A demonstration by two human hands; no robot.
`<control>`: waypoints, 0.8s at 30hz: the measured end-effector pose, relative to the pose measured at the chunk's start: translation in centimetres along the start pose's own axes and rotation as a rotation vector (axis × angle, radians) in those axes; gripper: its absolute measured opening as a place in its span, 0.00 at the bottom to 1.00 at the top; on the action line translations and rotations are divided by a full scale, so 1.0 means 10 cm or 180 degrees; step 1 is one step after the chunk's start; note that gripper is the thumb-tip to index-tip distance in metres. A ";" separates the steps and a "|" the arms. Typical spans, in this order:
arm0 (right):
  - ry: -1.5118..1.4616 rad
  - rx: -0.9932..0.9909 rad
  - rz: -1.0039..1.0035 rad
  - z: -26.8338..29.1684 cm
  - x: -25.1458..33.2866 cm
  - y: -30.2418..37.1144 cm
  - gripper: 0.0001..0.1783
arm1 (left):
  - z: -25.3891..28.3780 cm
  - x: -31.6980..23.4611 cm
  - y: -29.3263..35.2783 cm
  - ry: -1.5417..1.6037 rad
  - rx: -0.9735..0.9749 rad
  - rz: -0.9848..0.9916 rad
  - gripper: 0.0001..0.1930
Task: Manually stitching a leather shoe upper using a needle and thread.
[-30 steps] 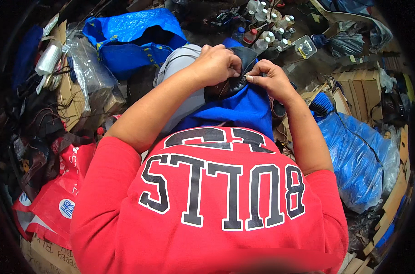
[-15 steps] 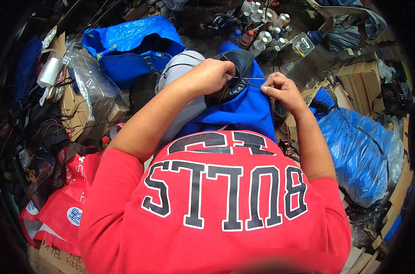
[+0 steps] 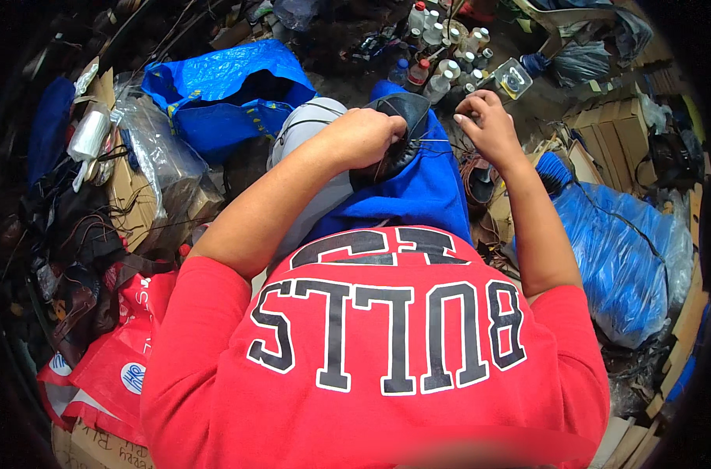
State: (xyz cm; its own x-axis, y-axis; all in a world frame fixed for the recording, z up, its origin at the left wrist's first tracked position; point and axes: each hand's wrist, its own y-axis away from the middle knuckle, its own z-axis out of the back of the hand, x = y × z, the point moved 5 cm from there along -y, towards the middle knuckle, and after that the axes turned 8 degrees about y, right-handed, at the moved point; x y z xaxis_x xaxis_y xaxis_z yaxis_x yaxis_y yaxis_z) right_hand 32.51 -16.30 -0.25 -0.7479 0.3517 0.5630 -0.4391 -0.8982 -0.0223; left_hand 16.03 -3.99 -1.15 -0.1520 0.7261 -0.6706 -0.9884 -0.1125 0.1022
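Note:
A black shoe point(image 3: 408, 108) rests in my lap on a blue cloth point(image 3: 418, 191), its sole side turned up and away. My left hand point(image 3: 371, 137) is closed at the shoe's near edge, fingertips pressed together against it; they hide what else they may pinch. From the shoe a thin, needle-like shaft point(image 3: 432, 141) sticks out to the right, with dark thread beside it. Up and to the right of the shoe, my right hand point(image 3: 487, 125) hangs in the air. Its fingers are loosely curled, the thumb apart from them, and I see nothing between them.
Several plastic bottles point(image 3: 441, 66) stand ahead. A blue woven bag point(image 3: 214, 82) gapes at the front left, near plastic-wrapped cardboard point(image 3: 164, 156). On the right lie a blue bundle in clear plastic point(image 3: 617, 258) and cardboard pieces point(image 3: 605, 133). A red bag point(image 3: 109, 367) lies at lower left.
My right hand has let go near the thin shaft and moved up and to the right, away from the shoe. My left hand stays at the shoe, slightly shifted.

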 end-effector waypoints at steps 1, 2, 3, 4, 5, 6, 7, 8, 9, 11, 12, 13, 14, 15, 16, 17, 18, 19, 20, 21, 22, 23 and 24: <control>0.0370 -0.0364 0.0183 0.11 0.16 0.02 0.09 | 0.00 0.03 0.01 -0.0004 -0.0016 0.0028 0.07; 0.0247 -0.0155 0.0409 0.14 0.30 0.04 0.07 | -0.01 0.03 0.01 -0.0037 -0.0063 -0.0030 0.08; 0.0239 -0.0149 0.0409 0.14 0.41 0.06 0.07 | -0.02 0.03 0.02 -0.0071 -0.0109 -0.0088 0.08; 0.0836 0.0127 0.0821 0.07 0.59 0.10 0.06 | -0.03 0.02 0.02 -0.0070 -0.0092 -0.0103 0.08; 0.1440 0.0400 0.1235 -0.01 0.73 0.12 0.05 | -0.01 0.02 0.01 -0.0108 -0.0093 -0.0170 0.08; 0.1575 0.0541 0.1349 -0.12 0.77 0.12 0.04 | 0.00 0.02 0.01 -0.0147 -0.0097 -0.0235 0.07; 0.1931 0.0910 0.1252 -0.22 0.80 0.10 0.05 | 0.00 0.05 0.01 -0.0148 -0.0101 -0.0243 0.07; 0.1994 0.0959 0.1268 -0.25 0.83 0.09 0.05 | -0.01 0.05 0.02 -0.0043 -0.0129 -0.0430 0.07; 0.2057 0.1010 0.1288 -0.27 0.84 0.08 0.05 | 0.00 0.06 0.05 0.0061 -0.0158 -0.0613 0.06; 0.1959 0.0955 0.1454 -0.26 0.80 0.09 0.05 | 0.06 0.06 0.13 0.0047 -0.0175 -0.0643 0.05; 0.1851 0.0898 0.1609 -0.25 0.78 0.10 0.06 | 0.09 0.07 0.18 0.0030 -0.0181 -0.0676 0.04; 0.1842 0.0902 0.1641 -0.26 0.68 0.13 0.06 | 0.13 0.14 0.29 -0.0193 -0.0278 -0.0607 0.04; 0.1767 0.0727 0.1573 -0.22 0.52 0.16 0.05 | 0.19 0.25 0.41 -0.0411 -0.0374 -0.0562 0.04; 0.1680 0.0552 0.1504 -0.15 0.34 0.19 0.05 | 0.28 0.49 0.57 -0.0477 -0.0390 -0.0331 0.04; 0.1862 0.0513 0.1127 -0.04 0.06 0.27 0.05 | 0.41 0.75 0.81 -0.0234 -0.0536 0.0162 0.03; 0.2028 0.0472 0.0758 0.07 -0.21 0.36 0.04 | 0.55 0.93 1.10 -0.0060 -0.1010 0.0504 0.01; 0.0941 0.0526 -0.0121 0.17 -0.44 0.44 0.03 | 0.68 1.05 1.33 0.0333 -0.1204 0.0992 0.02; -0.0163 0.0573 -0.0973 0.20 -0.64 0.54 0.02 | 0.78 1.15 1.50 0.0971 -0.1373 0.1040 0.04; -0.0705 0.0340 -0.0666 0.30 -0.58 0.46 0.05 | 0.91 1.09 1.54 0.1609 -0.1518 0.0789 0.05; -0.1514 0.0268 -0.1103 0.36 -0.62 0.43 0.07 | 1.01 1.06 1.55 0.2081 -0.1557 0.0958 0.05; -0.2516 -0.0074 -0.0939 0.34 -0.52 0.33 0.07 | 1.15 0.94 1.48 0.2445 -0.1703 0.0562 0.05; -0.3503 -0.0416 -0.0744 0.32 -0.40 0.19 0.08 | 1.24 0.79 1.38 0.2806 -0.1850 0.0151 0.04; -0.4047 -0.0291 -0.0321 0.27 -0.22 0.06 0.08 | 1.28 0.57 1.20 0.3286 -0.1883 -0.0384 0.05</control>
State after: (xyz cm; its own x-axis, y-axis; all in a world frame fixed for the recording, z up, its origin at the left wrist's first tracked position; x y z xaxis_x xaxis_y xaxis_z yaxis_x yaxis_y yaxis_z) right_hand 35.26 -18.35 0.73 0.2687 -0.1274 0.9547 -0.5361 -0.8433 0.0383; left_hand 3.31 7.48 5.63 0.2819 -0.1038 -0.9538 -0.8012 -0.5724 -0.1745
